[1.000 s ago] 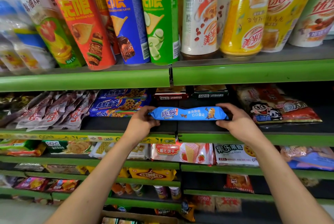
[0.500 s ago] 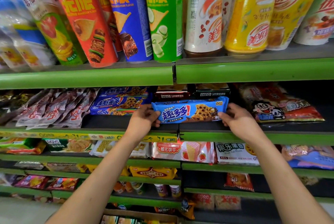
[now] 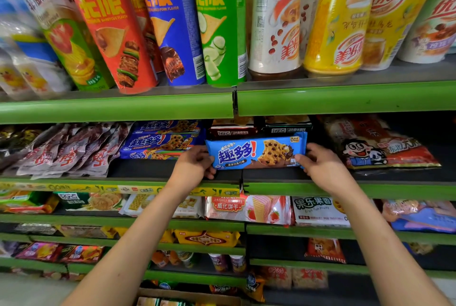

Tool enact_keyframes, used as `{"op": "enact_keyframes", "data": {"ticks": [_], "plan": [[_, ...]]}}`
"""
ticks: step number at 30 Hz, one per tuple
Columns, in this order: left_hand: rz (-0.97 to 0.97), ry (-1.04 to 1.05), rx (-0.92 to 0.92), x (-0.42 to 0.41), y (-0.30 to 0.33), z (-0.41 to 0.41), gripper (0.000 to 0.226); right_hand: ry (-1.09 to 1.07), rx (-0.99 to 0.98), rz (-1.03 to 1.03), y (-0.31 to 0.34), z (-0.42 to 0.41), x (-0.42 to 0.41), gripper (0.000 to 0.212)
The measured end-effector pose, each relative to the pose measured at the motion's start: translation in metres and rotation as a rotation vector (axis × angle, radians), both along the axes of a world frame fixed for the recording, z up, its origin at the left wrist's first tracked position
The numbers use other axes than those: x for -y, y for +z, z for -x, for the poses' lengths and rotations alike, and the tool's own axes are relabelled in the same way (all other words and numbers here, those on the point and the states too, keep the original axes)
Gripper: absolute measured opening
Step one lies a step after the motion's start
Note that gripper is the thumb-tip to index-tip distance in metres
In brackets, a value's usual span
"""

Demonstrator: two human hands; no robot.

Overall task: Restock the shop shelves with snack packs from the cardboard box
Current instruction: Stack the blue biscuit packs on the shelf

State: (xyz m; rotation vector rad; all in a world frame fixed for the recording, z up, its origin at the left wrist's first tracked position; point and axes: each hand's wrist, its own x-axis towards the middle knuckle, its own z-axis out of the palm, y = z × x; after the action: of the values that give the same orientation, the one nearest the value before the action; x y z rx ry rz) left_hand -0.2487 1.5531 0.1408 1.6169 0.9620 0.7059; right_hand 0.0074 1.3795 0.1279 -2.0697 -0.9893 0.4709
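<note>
A blue chocolate-chip cookie pack (image 3: 254,154) stands on its long edge, front facing me, on the dark middle shelf (image 3: 158,170). My left hand (image 3: 195,164) grips its left end and my right hand (image 3: 323,166) grips its right end. A stack of the same blue cookie packs (image 3: 160,141) lies just to the left. The rim of the cardboard box (image 3: 187,294) shows at the bottom edge, its contents mostly cut off.
Dark boxed snacks (image 3: 259,128) sit behind the held pack. A red cartoon bag (image 3: 380,145) lies to the right, reddish pouches (image 3: 64,150) to the left. Tall chip tubes (image 3: 172,22) and drink cups (image 3: 333,22) fill the shelf above. Green shelf lips (image 3: 345,189) jut forward.
The pack has been turned from lying flat, edge toward me, to standing with its front face showing. Both hands stayed at its ends and moved slightly deeper into the shelf.
</note>
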Motion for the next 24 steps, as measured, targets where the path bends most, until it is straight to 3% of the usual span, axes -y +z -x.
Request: {"op": "enact_keyframes", "data": {"ticks": [4,6,9,15,24], "plan": [[-0.068,0.056,-0.016,0.004,0.002,-0.003,0.026,-0.058,-0.072,-0.078,0.0,-0.002,0.0,0.045],[-0.094,0.088,-0.001,0.006,0.002,-0.006,0.027,-0.089,-0.125,-0.146,0.0,-0.003,0.0,0.034],[-0.152,0.082,-0.041,0.006,0.001,-0.009,0.003,-0.104,-0.202,-0.189,0.0,-0.003,-0.002,0.017],[-0.13,0.089,-0.071,0.006,-0.002,-0.009,0.021,-0.113,-0.293,-0.232,0.006,0.002,0.0,0.034],[-0.044,0.076,-0.015,0.005,-0.003,-0.006,0.015,-0.109,-0.311,-0.243,0.01,0.006,0.003,0.034]]}}
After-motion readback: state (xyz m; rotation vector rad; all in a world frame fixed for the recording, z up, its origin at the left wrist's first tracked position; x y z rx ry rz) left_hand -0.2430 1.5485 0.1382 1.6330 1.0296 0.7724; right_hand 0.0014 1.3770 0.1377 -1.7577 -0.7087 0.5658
